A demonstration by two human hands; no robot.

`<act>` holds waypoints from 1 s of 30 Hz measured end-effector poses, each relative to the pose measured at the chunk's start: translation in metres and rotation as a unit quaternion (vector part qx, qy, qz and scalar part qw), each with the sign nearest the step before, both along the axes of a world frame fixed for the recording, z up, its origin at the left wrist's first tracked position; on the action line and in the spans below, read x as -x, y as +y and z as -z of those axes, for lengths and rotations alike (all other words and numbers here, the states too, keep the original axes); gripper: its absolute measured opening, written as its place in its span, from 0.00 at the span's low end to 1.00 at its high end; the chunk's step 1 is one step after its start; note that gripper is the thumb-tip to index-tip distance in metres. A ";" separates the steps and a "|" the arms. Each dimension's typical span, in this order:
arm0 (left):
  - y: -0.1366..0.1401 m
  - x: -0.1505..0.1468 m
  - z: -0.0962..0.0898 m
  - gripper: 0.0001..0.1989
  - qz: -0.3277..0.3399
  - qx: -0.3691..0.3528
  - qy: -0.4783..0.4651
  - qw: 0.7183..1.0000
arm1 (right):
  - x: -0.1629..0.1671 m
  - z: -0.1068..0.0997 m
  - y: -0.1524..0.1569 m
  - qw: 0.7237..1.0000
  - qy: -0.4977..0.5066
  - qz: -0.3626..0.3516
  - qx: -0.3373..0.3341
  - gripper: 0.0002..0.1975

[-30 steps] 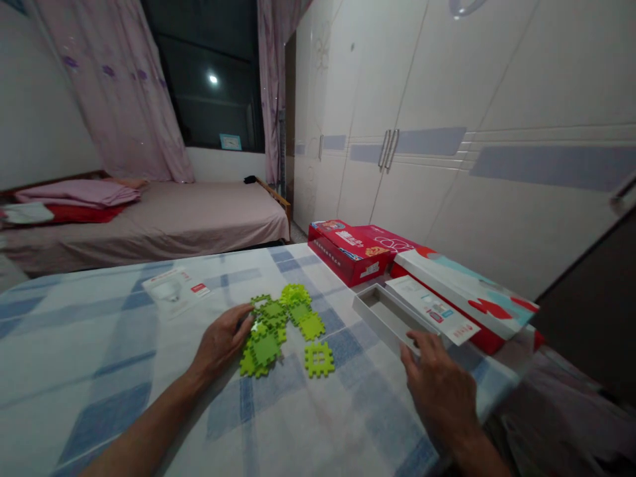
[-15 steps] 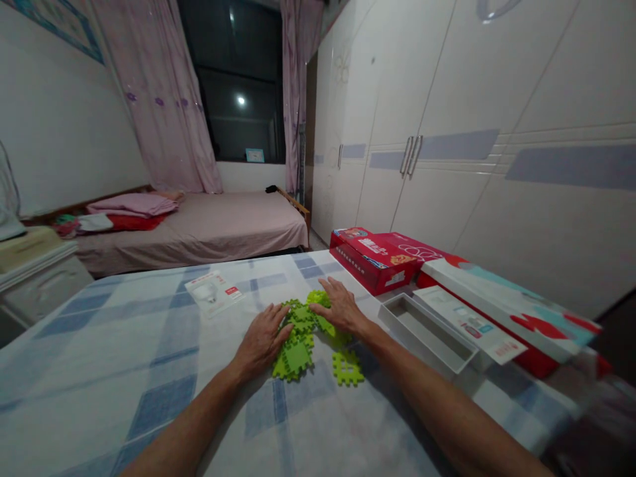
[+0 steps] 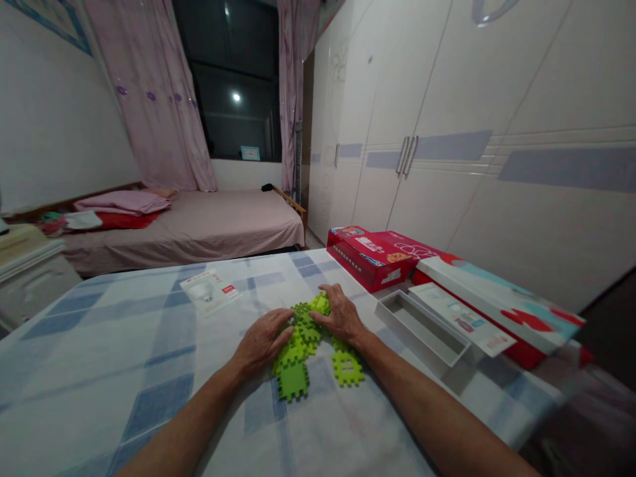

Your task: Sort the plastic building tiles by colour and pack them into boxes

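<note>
A pile of green and yellow-green interlocking plastic tiles with notched edges lies on the checked cloth, between my two hands. Along its left side rests my left hand, fingers and thumb apart and touching the edge of the pile. My right hand curves round the far right side, its thumb spread from the fingers over the tiles; part of the pile is hidden beneath it. Nearest me in the pile is a solid green square tile. A yellow-green tile with a window-shaped cutout lies by my right wrist.
A red box stands at the back right, beside a long red and white box. In front of them sit an open grey tray and a printed card. A light-bulb package lies back left on the checked cloth.
My hands have drawn slightly closer round the pile, and my right fingers have curled down. The solid green tile has slid toward me. The view has shifted slightly.
</note>
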State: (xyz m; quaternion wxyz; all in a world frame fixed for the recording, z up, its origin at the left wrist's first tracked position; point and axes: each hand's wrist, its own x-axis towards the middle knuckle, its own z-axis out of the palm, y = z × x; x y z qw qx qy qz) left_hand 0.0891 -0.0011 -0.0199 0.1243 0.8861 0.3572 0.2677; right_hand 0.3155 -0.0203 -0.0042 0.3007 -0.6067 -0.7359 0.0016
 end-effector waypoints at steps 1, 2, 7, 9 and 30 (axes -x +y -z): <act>0.000 0.000 0.000 0.23 0.001 -0.001 -0.001 1.000 | -0.001 0.001 0.001 1.000 0.002 0.008 -0.008 0.30; 0.000 0.000 0.000 0.22 0.001 -0.003 -0.003 1.000 | -0.002 0.001 0.002 1.000 0.004 0.014 -0.015 0.29; 0.002 0.001 0.002 0.21 0.004 -0.002 -0.016 1.000 | -0.007 0.000 0.003 0.998 0.007 0.039 -0.044 0.23; 0.004 0.002 0.003 0.21 0.003 -0.002 -0.020 1.000 | -0.008 0.000 0.002 0.999 0.012 0.036 -0.037 0.23; 0.005 0.001 0.002 0.20 -0.002 -0.008 -0.016 1.000 | -0.135 -0.091 -0.057 0.965 -0.023 0.254 -0.068 0.22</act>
